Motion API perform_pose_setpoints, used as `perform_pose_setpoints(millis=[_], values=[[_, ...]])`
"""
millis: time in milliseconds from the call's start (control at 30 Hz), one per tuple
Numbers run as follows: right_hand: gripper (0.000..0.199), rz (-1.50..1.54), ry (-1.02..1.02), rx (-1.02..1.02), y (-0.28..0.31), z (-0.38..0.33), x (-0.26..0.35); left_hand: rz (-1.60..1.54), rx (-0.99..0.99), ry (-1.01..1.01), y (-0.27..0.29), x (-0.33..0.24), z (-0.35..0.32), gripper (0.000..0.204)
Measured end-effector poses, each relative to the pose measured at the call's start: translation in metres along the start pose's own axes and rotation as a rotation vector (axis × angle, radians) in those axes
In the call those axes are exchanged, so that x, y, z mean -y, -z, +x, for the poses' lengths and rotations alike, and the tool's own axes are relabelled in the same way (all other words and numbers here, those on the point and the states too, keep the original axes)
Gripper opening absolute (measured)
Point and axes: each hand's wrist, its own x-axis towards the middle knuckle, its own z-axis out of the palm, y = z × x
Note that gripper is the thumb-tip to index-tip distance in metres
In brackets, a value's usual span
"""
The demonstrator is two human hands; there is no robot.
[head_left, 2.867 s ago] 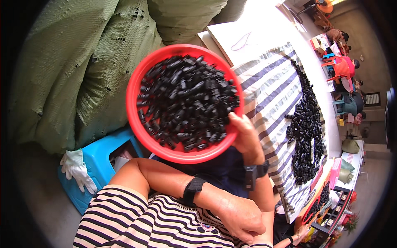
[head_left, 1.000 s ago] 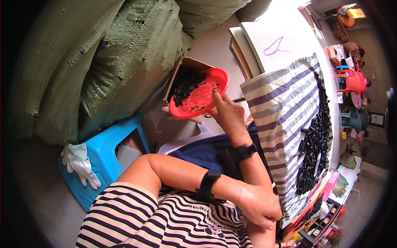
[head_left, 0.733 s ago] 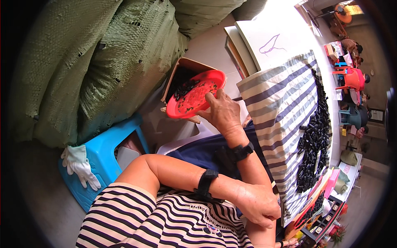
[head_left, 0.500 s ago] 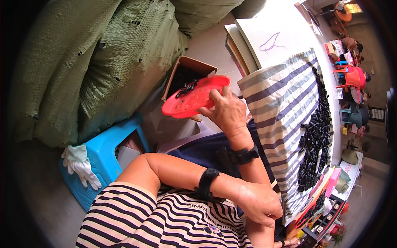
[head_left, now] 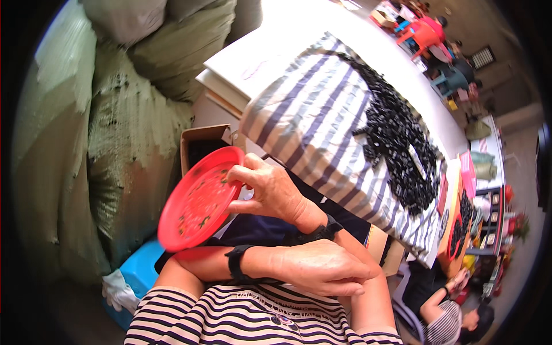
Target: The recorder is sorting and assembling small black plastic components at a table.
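Observation:
My right hand [head_left: 267, 190] grips the rim of a round red plastic plate [head_left: 195, 207], thumb on one side and fingers on the other. The plate is tilted steeply, with small dark specks on its face. My left hand [head_left: 322, 267] lies crossed over my right forearm, its fingers drawn together; what is inside them, if anything, is hidden. Behind the plate stands an open cardboard box [head_left: 208, 133] with a dark inside, partly covered by the plate. On the striped cloth [head_left: 310, 109] to the right is a heap of small black parts [head_left: 397, 144].
Large green woven sacks [head_left: 123, 155] are piled at the left. White gloves [head_left: 119, 292] hang on a blue stool [head_left: 141, 267] at lower left. A white slim object [head_left: 417, 161] lies on the heap. A co-worker [head_left: 445, 322] sits at lower right near an orange tray [head_left: 454, 230].
The red plate has come away from over the box, toward me, and tilted more. Black parts seen on it earlier are gone from it. My left hand remains crossed over my right arm.

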Motion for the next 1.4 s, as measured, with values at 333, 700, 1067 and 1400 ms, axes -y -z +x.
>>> perform_pose_setpoints(millis=[333, 700, 1067, 1400], values=[[0.037, -0.200, -0.139, -0.765, 0.097, -0.021, -0.010, 0.078, 0.149, 0.088, -0.010, -0.007, 0.021, 0.017], [0.020, -0.622, -0.466, -0.742, 0.138, -0.099, -0.068, -0.131, -0.188, 0.487, 0.012, 0.021, 0.028, 0.027], [0.024, -0.968, -0.965, -0.666, 0.231, -0.230, -0.166, 0.068, -0.359, 0.552, 0.026, 0.069, 0.072, 0.029], [0.020, -0.870, -0.940, -0.824, 0.227, -0.238, -0.159, -0.156, -0.253, 0.735, 0.015, 0.105, 0.059, 0.036]])
